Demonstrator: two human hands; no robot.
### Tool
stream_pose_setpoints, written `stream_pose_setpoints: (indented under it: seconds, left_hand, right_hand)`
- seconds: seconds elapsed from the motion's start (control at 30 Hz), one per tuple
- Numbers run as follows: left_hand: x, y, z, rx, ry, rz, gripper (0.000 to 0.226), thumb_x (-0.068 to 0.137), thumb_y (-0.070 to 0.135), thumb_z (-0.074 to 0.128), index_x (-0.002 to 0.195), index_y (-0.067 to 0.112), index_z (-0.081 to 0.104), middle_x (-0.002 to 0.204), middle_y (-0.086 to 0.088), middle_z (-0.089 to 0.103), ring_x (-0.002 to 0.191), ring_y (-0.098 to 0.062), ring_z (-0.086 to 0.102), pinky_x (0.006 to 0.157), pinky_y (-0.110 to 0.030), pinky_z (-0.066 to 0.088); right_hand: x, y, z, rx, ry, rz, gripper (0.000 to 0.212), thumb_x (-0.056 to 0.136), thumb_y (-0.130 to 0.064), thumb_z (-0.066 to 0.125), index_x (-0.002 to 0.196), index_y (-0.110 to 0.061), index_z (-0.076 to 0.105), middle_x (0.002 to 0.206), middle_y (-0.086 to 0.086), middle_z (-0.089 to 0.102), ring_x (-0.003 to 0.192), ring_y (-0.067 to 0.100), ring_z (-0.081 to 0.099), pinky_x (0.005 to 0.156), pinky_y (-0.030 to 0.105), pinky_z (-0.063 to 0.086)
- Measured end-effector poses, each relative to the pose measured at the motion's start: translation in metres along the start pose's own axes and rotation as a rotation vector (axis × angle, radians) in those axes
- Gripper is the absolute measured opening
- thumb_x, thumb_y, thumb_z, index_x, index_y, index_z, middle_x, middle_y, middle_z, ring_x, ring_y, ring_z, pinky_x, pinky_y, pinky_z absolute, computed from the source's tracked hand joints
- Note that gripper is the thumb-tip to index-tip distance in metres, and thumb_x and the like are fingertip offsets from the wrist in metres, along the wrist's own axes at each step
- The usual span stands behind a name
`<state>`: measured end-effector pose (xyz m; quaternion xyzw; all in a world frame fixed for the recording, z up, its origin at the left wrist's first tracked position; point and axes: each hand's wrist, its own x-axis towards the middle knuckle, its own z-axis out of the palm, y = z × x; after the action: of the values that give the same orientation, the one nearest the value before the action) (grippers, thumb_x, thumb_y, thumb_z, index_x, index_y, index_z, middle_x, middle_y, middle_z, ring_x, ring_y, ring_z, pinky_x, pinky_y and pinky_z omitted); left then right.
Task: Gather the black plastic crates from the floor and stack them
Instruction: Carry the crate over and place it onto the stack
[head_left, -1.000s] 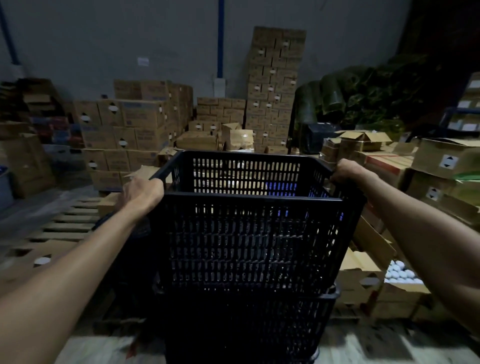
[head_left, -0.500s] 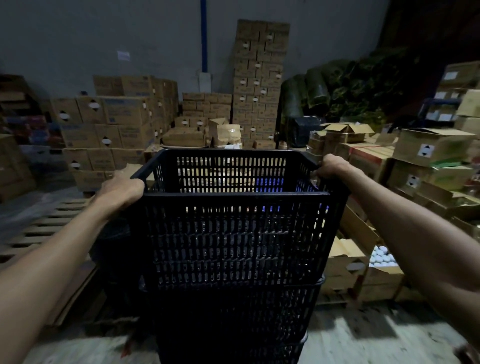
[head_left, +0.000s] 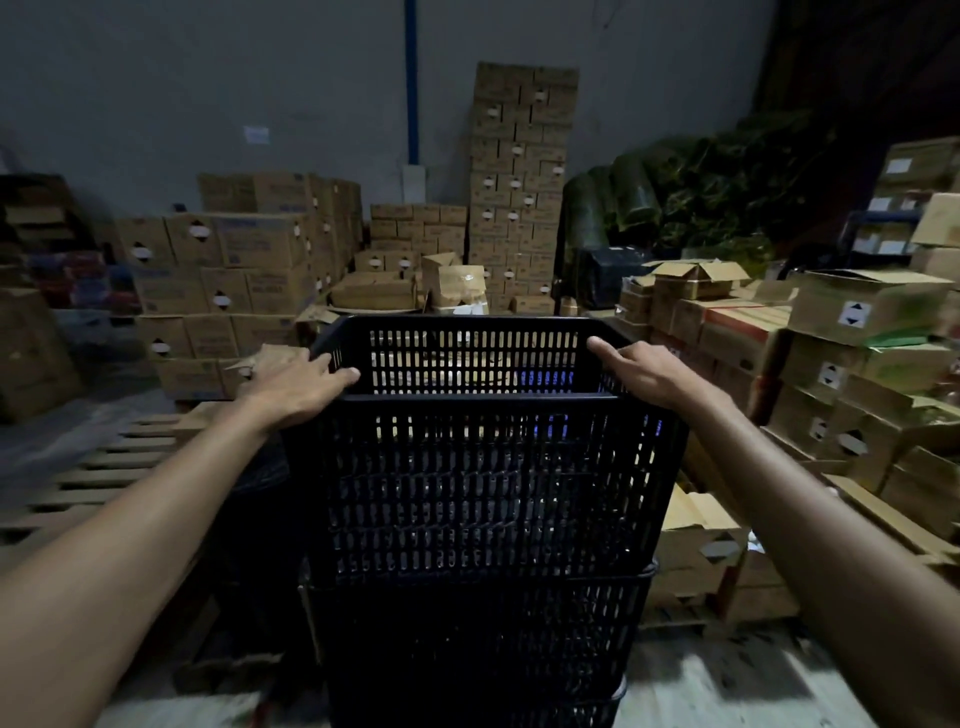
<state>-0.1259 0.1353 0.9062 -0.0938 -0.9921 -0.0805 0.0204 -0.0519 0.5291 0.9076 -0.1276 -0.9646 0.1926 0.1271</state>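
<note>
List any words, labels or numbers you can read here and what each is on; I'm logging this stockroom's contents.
No text is legible.
Cardboard boxes: faint print, too blurred to read.
White sticker on a right-hand box: two arrows only, no words.
Paper sign on the wall: too small and dim.
Top black crate: no marking visible.

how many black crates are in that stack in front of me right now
3 that I can tell. The top crate sits between the left hand and right hand; a second crate is nested beneath, and a third crate shows lowest. It's dark; more may be hidden.
</note>
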Motion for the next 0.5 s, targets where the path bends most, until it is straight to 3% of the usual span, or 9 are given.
stream_pose_setpoints:
  seconds: [0.03,0.1,0.17,0.27,0.37,0.5]
  left_hand:
    - [0.002,-0.001,-0.002,0.027,-0.008,0.004,0.060,0.098,0.053,0.020,0.146,0.023,0.040,0.159,-0.015,0.025,0.147,-0.033,0.022,0.114,-0.046,0.023]
    - [0.008,0.001,-0.006,0.007,-0.043,-0.027,0.061,0.097,0.055,0.026,0.148,0.023,0.038,0.162,-0.013,0.018,0.148,-0.033,0.020,0.114,-0.044,0.022]
    - [0.015,0.007,-0.014,-0.030,-0.137,-0.065,0.071,0.096,0.055,0.036,0.154,0.014,0.028,0.165,-0.012,0.010,0.151,-0.031,0.011,0.119,-0.040,0.018]
    - [0.024,0.008,-0.019,0.000,-0.185,-0.138,0.077,0.093,0.050,0.045,0.154,0.009,0.022,0.161,-0.015,0.006,0.149,-0.033,0.005,0.120,-0.040,0.018]
    - [0.033,0.004,-0.013,-0.068,-0.144,-0.189,0.089,0.088,0.052,0.051,0.156,0.011,0.010,0.157,-0.010,0.003,0.149,-0.038,0.007,0.118,-0.044,0.023]
    - [0.045,-0.006,0.002,-0.017,-0.068,-0.193,0.089,0.087,0.061,0.045,0.156,0.014,0.014,0.164,-0.002,-0.004,0.151,-0.032,-0.012,0.120,-0.055,0.009]
  right_hand:
    - [0.001,0.002,0.002,-0.071,0.091,-0.017,0.093,0.080,-0.083,0.019,0.099,-0.012,0.074,0.107,0.018,0.069,0.112,0.032,0.060,0.090,0.037,0.038]
    - [0.005,0.004,0.007,-0.272,0.191,-0.026,0.084,0.083,-0.080,0.021,0.103,-0.018,0.074,0.117,0.015,0.066,0.124,0.032,0.050,0.104,0.047,0.028]
    - [0.010,0.005,0.005,-0.309,0.061,0.066,0.086,0.082,-0.081,0.025,0.123,-0.015,0.064,0.138,0.017,0.054,0.132,0.036,0.043,0.109,0.052,0.026]
    - [0.016,0.011,-0.011,-0.314,-0.188,0.102,0.095,0.077,-0.084,0.031,0.134,-0.012,0.053,0.145,0.018,0.049,0.132,0.035,0.046,0.108,0.049,0.036]
    - [0.019,0.025,-0.018,-0.284,-0.198,0.069,0.096,0.080,-0.082,0.031,0.144,-0.012,0.041,0.155,0.019,0.035,0.143,0.033,0.032,0.113,0.045,0.030]
    - [0.012,0.036,-0.007,-0.244,-0.136,0.045,0.118,0.066,-0.093,0.012,0.154,-0.015,0.022,0.165,0.008,0.009,0.152,0.025,0.005,0.118,0.054,0.017]
